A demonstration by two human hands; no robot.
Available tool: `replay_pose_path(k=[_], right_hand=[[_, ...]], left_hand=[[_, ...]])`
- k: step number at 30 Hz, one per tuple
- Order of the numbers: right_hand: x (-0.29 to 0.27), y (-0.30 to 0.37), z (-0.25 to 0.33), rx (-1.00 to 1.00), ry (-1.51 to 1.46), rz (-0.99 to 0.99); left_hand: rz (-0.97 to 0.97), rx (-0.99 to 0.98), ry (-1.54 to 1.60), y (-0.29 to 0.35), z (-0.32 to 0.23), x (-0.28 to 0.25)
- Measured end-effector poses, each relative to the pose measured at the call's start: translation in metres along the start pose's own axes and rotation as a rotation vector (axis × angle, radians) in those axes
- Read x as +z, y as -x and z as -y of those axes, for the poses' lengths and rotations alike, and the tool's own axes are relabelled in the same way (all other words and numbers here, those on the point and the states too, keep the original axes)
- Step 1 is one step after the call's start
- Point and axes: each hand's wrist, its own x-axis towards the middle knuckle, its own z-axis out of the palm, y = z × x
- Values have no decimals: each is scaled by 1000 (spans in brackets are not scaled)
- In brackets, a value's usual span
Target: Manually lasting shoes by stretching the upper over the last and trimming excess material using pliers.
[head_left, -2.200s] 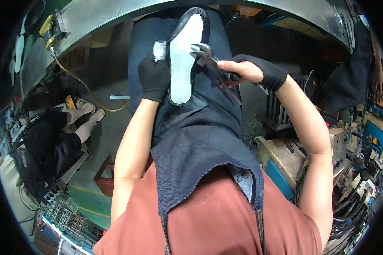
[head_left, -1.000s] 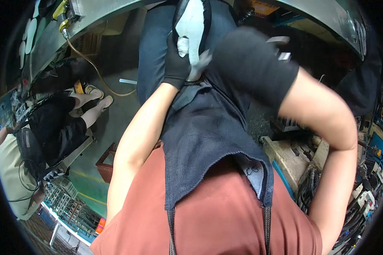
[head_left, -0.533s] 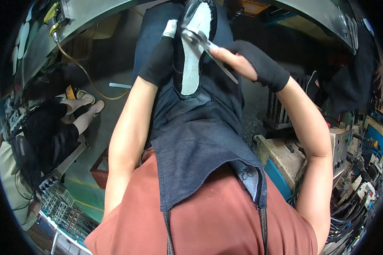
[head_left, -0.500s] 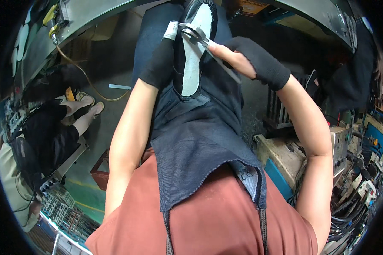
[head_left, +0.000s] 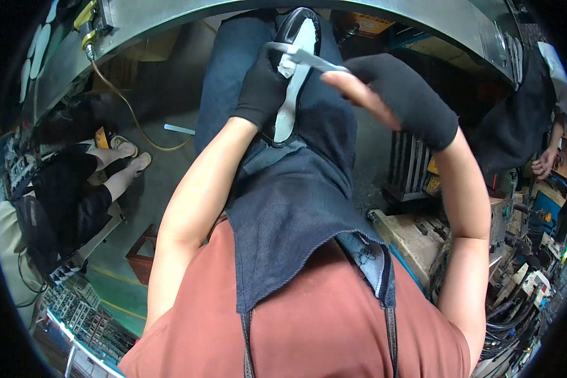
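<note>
A black shoe upper [head_left: 294,28] lies sole side up across my thighs, its pale insole board [head_left: 286,116] showing and its toe pointing away from me. My left hand [head_left: 260,88], in a black fingerless glove, grips the shoe's left side. White tape wraps its thumb, which rests on the board. Metal pincers [head_left: 318,61], smeared by motion, cross above the forepart, their head by the shoe's left edge. My right hand [head_left: 400,94], gloved the same way, is closed round their handles. The handle ends are hidden in the palm.
A metal bench edge [head_left: 189,16] curves across the top. A yellow air tool [head_left: 87,28] with a hose hangs at upper left. One person [head_left: 63,195] sits at left; another person's hand [head_left: 544,164] shows at right. A worn machine [head_left: 409,242] stands beside my right arm.
My right hand has shifted right and slightly toward me with the pincers. My left hand has slid right, its taped thumb now over the insole board. Another person's hand has appeared at right.
</note>
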Motion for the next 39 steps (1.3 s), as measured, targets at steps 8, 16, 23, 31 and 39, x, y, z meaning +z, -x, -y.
replay_pose_path(k=[8,16,23,31,39], right_hand=[[69,-3,-56,226,-192,4],[123,58,-75,699,-791,-147],[51,18,-21,379,-717,-247],[79,-8,-43,360,-407,-254],[85,-11,-39,469,-488,-154]], left_hand=[[288,48,68,35,24,-27],[216,-115,332,-13,6,-29],[109,-115,144,-15,-6,-8],[197,32,291,1,-11,-15],[265,62,346,31,4,-19]])
